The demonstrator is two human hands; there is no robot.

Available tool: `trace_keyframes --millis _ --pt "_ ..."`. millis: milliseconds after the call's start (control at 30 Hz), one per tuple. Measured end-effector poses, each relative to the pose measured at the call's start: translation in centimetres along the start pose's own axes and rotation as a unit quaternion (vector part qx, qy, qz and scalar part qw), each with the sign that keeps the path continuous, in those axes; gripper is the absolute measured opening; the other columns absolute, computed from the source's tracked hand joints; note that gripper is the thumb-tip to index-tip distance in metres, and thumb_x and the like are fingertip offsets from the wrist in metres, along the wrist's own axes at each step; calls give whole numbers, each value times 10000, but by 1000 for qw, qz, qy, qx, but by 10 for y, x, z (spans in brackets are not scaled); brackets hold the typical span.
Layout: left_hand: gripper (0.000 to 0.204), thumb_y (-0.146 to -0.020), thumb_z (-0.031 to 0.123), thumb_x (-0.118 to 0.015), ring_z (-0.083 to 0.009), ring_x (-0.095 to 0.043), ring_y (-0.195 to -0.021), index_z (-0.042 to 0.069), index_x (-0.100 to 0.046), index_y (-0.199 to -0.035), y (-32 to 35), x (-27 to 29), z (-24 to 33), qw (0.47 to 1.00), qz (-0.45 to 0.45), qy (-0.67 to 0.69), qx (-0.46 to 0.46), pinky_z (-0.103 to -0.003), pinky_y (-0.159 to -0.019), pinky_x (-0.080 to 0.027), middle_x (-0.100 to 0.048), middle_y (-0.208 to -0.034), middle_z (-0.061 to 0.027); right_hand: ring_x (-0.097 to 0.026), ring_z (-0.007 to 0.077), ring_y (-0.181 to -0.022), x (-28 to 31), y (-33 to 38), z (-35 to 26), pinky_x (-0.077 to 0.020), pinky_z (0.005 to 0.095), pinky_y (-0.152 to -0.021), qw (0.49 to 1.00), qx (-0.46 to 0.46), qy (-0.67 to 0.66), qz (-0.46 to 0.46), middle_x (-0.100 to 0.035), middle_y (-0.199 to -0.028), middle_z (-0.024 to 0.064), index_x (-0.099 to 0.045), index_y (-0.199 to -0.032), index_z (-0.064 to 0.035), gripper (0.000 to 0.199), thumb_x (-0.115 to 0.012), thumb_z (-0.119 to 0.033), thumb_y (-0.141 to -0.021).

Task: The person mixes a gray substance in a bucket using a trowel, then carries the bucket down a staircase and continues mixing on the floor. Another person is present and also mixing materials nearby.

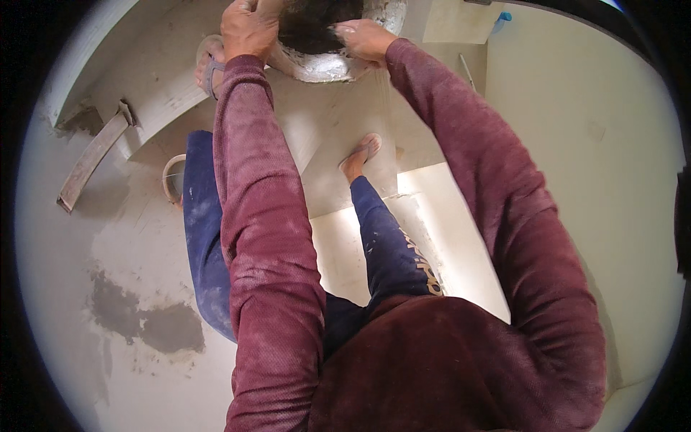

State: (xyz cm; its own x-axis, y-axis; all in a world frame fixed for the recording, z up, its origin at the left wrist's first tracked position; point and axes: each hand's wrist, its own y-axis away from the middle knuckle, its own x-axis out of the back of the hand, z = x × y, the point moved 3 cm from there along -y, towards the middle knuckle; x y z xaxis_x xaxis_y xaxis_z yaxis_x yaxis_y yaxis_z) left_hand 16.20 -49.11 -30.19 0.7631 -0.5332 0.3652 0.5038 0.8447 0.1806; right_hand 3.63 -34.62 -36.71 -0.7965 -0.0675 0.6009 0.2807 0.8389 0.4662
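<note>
A round, dented metal basin (327, 66) with dark contents sits at the top of the view, on the floor ahead of my feet. My left hand (248, 29) is closed over its left rim. My right hand (363, 37), dusted white, grips the right rim with its fingers reaching inward. Both maroon sleeves stretch up from the lower edge. The basin's far part is cut off by the picture's edge.
My feet in sandals (362, 153) stand on a dusty floor beside a pale tile (439, 237). A long metal bar (90, 162) lies at the left by a raised step. A damp grey patch (147, 320) marks the floor. A plain wall (590, 129) rises at the right.
</note>
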Motion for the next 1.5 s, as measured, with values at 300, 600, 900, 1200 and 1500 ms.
trace_keyframes --millis 300,600,900,1200,1500 --pt "323 -809 345 -584 -115 -497 -631 24 -620 -799 5 -11 25 999 -16 -19 -28 -283 -595 -411 -565 -656 -35 -561 384 -864 68 22 -23 -449 433 -744 981 106 98 132 -594 -903 208 -565 -1032 -54 280 -428 -213 -846" --pt "333 -810 342 -586 -116 -577 -725 46 -641 -954 8 -11 32 999 -16 43 -18 -272 -680 -449 -648 -775 -43 -480 145 -494 22 35 -16 -382 296 -431 966 -148 -201 -67 -552 -648 38 -542 -1155 -83 344 -435 -241 -869" --pt "309 -802 345 -596 -91 -467 -578 41 -617 -749 6 -16 25 999 -22 4 -24 -265 -538 -388 -537 -604 -8 -472 205 -461 56 17 51 -370 318 -412 993 -76 -84 -24 -524 -632 75 -528 -1160 -185 315 -451 -287 -872" --pt "285 -805 310 -597 -96 -540 -661 40 -644 -886 13 -13 22 999 -22 41 -10 -266 -617 -433 -613 -708 -21 -535 418 -818 58 11 -5 -455 432 -731 965 71 231 104 -574 -932 209 -551 -1046 -72 301 -416 -271 -865" --pt "263 -808 293 -598 -87 -459 -599 31 -614 -787 -2 -10 5 999 -26 36 -25 -262 -556 -387 -526 -624 3 -473 97 -566 32 55 -30 -420 248 -547 954 -148 -246 -84 -498 -621 -1 -532 -1185 -115 400 -428 -355 -882"
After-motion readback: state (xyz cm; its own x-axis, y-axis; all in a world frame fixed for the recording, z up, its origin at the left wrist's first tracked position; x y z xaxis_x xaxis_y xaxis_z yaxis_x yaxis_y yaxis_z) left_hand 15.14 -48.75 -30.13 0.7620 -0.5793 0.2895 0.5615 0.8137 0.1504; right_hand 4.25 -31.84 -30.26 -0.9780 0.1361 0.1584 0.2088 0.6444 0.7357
